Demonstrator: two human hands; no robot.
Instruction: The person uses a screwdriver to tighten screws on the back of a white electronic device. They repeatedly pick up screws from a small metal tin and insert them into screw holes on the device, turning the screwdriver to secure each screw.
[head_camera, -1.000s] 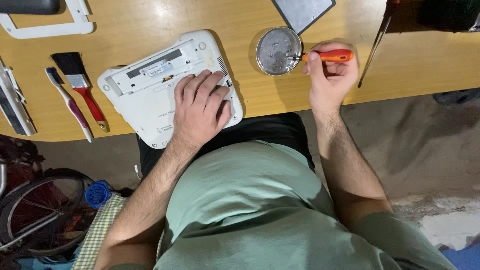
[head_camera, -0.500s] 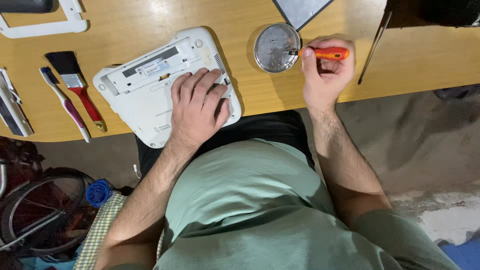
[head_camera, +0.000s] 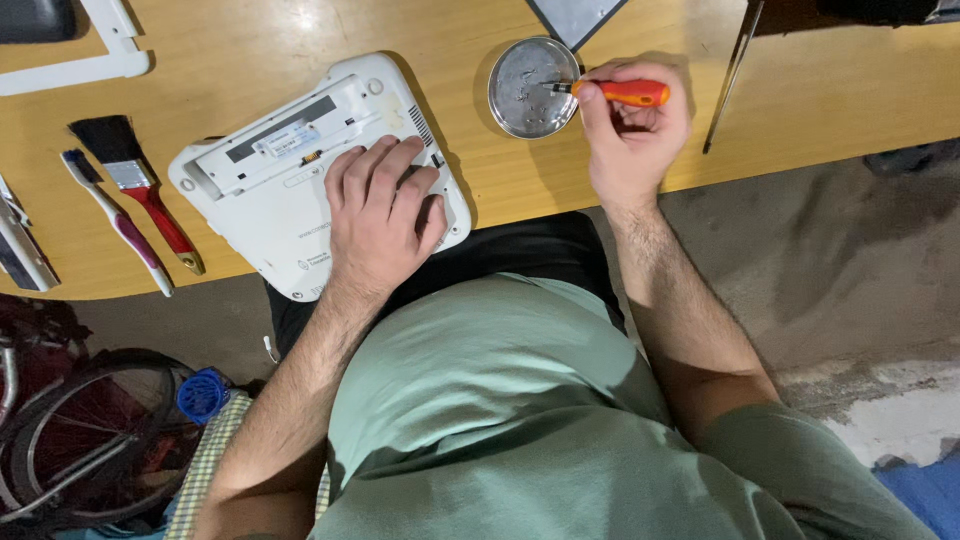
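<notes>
Screwdriver (head_camera: 620, 92) over round tin (head_camera: 530, 88)

Laptop underside (head_camera: 290, 190): matt white plastic. Round dish (head_camera: 525, 90): dull scuffed metal. Table (head_camera: 800, 100): smooth varnished wood. Screwdriver handle (head_camera: 630, 93): glossy orange plastic.

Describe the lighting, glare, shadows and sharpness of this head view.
Head view: warm light on the wooden table, with a bright glare patch near the top edge; the round metal dish reflects light; the right hand with the orange screwdriver and the left hand on the white device cast soft shadows; the floor below is dim; focus is sharp overall, with slight wide-angle bending at the edges.
</notes>
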